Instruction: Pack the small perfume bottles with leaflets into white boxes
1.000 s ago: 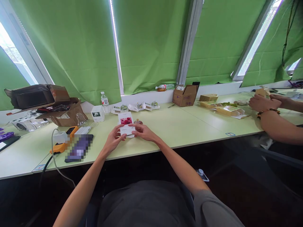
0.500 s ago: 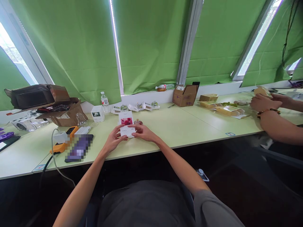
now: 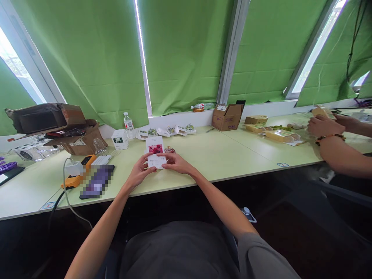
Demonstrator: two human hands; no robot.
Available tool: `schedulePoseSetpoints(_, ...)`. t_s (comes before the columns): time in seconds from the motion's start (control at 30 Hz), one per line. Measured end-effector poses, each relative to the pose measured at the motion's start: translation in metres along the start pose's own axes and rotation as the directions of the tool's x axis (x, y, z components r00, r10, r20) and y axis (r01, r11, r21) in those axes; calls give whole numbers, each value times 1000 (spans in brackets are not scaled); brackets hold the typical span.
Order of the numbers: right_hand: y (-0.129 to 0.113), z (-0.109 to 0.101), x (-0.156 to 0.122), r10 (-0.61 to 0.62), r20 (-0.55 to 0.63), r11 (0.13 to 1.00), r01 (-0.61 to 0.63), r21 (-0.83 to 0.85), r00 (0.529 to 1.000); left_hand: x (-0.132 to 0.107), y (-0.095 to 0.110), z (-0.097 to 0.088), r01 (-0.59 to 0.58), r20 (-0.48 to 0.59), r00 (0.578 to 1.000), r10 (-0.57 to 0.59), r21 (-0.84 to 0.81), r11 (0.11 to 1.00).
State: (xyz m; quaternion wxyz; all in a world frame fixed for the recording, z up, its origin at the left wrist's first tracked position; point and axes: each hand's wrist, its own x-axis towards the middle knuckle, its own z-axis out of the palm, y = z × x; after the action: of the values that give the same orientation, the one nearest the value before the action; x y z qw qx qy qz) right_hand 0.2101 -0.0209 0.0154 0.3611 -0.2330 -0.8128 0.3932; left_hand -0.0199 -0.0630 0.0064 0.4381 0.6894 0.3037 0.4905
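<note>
Tipped slightly since a second earlier, the white box (image 3: 155, 149) had turned its lower edge from sight. It was near the front edge of the desk (image 3: 215, 159), pinched in the grip of the left hand (image 3: 140, 169) and right hand (image 3: 176, 163), just beside a round ornament (image 3: 169, 150).

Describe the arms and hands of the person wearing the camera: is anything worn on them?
The bare left hand and bare right hand show no gloves, watch or bracelet. The left forearm and right forearm are uncovered too, with no cables or markings visible. A short, plain grey fabric sleeve covers the right upper arm; the left upper arm is out of view.
</note>
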Motion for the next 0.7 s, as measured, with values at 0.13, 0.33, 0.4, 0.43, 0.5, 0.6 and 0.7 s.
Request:
schedulePoseSetpoints(0.13, 2, 0, 0, -4, 2, 1000, 4, -6, 1000, 0, 1, 0, 1, 1, 1000, -1, 9, 1000)
schedulePoseSetpoints(0.33, 1, 0, 0, -12, 13, 1000, 12, -3, 1000, 0, 1, 0, 3, 5, 1000, -3, 8, 1000)
schedulePoseSetpoints(0.4, 0, 0, 0, -14, 15, 1000, 14, -5, 1000, 0, 1, 0, 3, 7, 1000, -3, 6, 1000)
schedulePoseSetpoints(0.43, 0, 0, 0, -16, 14, 1000, 16, -6, 1000, 0, 1, 0, 4, 7, 1000, -4, 6, 1000)
schedulePoseSetpoints(0.5, 0, -1, 0, -19, 12, 1000, 19, -4, 1000, 0, 1, 0, 6, 9, 1000, -6, 10, 1000)
schedulePoseSetpoints(0.6, 1, -1, 0, -19, 18, 1000, 19, 0, 1000, 0, 1, 0, 6, 16, 1000, -6, 14, 1000)
schedulePoseSetpoints(0.7, 2, -1, 0, -14, 22, 1000, 14, 4, 1000, 0, 1, 0, 1, 15, 1000, -1, 7, 1000)
